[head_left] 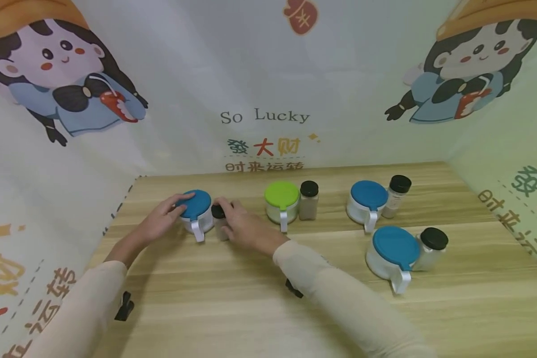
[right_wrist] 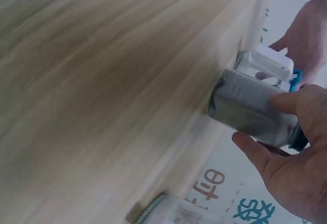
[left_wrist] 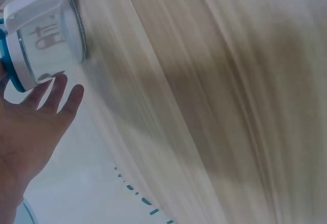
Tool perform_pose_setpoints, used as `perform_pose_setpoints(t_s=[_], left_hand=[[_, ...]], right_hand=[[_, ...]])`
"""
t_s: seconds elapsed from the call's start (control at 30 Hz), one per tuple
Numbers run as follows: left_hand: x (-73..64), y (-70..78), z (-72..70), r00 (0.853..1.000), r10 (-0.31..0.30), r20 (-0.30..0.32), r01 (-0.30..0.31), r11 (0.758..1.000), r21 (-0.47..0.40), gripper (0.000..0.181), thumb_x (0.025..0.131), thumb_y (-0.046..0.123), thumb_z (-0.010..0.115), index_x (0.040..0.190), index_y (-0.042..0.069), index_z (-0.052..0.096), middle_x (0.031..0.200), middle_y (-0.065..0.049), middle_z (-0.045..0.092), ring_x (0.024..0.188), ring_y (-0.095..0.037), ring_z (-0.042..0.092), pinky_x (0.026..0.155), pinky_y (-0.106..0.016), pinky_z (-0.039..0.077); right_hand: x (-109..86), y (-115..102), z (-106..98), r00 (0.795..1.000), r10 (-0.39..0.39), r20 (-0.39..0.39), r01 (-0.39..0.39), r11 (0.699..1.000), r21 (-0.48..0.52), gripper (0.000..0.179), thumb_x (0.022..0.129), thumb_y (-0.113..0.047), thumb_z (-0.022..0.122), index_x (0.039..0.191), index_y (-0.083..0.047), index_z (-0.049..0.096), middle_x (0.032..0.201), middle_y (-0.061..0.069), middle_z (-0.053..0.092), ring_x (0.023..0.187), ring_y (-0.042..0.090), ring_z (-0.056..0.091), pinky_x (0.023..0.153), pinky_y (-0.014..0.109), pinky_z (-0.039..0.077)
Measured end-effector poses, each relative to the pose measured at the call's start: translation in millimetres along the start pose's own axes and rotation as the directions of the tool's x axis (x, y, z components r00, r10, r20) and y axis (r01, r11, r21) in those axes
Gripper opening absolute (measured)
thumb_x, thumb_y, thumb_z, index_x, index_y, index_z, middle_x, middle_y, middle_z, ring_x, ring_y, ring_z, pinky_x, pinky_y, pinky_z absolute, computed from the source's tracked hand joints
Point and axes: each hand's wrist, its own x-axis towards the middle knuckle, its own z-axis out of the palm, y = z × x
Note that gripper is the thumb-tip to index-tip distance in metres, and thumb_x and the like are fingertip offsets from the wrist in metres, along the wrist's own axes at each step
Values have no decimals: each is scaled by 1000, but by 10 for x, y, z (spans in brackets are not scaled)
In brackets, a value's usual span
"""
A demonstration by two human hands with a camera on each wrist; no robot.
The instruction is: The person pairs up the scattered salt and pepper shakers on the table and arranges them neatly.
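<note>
At the left of the table, my left hand [head_left: 162, 214] holds a blue-lidded jar [head_left: 196, 204] with a white handle, its fingers at the lid and side. In the left wrist view this jar [left_wrist: 51, 38] shows clear walls, with fingers reaching along its far side. My right hand [head_left: 243, 226] grips a black-capped spice bottle [head_left: 221, 233] close beside that jar's right side. The right wrist view shows the bottle [right_wrist: 250, 104] upright between thumb and fingers, its base at the wooden table. The black cap is partly hidden by the fingers.
A green-lidded jar [head_left: 282, 194] stands right of my right hand, a black-capped bottle [head_left: 309, 201] beside it. Farther right are two blue-lidded jars [head_left: 368, 196] [head_left: 395, 246], each paired with a black-capped bottle [head_left: 398, 191] [head_left: 431, 243]. A printed cloth [head_left: 259, 74] encloses the table [head_left: 206, 308].
</note>
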Motion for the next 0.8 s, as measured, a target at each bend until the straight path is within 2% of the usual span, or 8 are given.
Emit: perform_pose_setpoints(t_s=[0.13, 0.3, 0.37, 0.5, 0.6, 0.7, 0.8], left_hand=[[-12, 37, 32, 999, 15, 41, -14, 1000, -12, 48, 112, 27, 38, 156, 7, 39, 161, -27, 23, 143, -52, 24, 109, -69, 27], [-131, 55, 63, 998, 30, 63, -25, 997, -73, 50, 111, 27, 44, 156, 6, 38, 161, -26, 24, 143, -51, 27, 108, -67, 30], [-172, 52, 89, 997, 27, 72, -21, 997, -80, 61, 106, 28, 57, 159, 9, 34, 162, -25, 23, 143, -51, 26, 108, -69, 29], [-204, 16, 188, 994, 49, 101, -46, 998, -31, 106, 82, 27, 88, 163, 18, 19, 160, -28, 20, 141, -52, 27, 108, -70, 28], [-180, -7, 267, 992, 102, 69, -103, 995, 10, 123, 69, 23, 98, 162, 19, 17, 155, -30, 25, 138, -52, 33, 107, -69, 31], [-151, -27, 325, 991, 135, 15, -136, 989, 52, 121, 66, 23, 99, 159, 18, 22, 152, -28, 29, 135, -50, 37, 104, -70, 34], [-152, -40, 374, 989, 149, -11, -147, 983, 114, 122, 64, 29, 100, 159, 19, 25, 151, -27, 31, 133, -49, 38, 103, -70, 36]], right_hand=[[4, 23, 10, 1000, 26, -14, -26, 1000, 13, 58, 105, -18, 57, 154, -18, 26, 140, 21, 47, 104, 26, 65, 80, 30, 56], [4, 39, 43, 1000, 12, -26, -11, 1000, 26, 56, 106, -17, 57, 153, -18, 26, 138, 20, 48, 107, 27, 65, 82, 30, 56], [2, 57, 44, 999, 7, -33, -6, 999, 34, 56, 105, -17, 57, 152, -18, 26, 138, 20, 48, 105, 27, 66, 81, 30, 56], [-2, 63, 34, 999, 5, -32, -4, 1000, 27, 55, 106, -17, 56, 152, -19, 26, 138, 20, 48, 105, 27, 66, 80, 30, 56], [2, 66, 27, 999, 9, -32, -9, 1000, 23, 53, 106, -17, 54, 151, -18, 25, 138, 20, 47, 110, 28, 64, 82, 32, 56], [-3, 93, 31, 999, 14, -41, -11, 997, 78, 53, 106, -16, 55, 151, -18, 27, 139, 20, 45, 113, 28, 63, 86, 33, 55], [-23, 141, 46, 998, 2, -69, 9, 988, 157, 54, 105, -14, 57, 152, -18, 30, 139, 19, 45, 116, 26, 60, 92, 33, 52]])
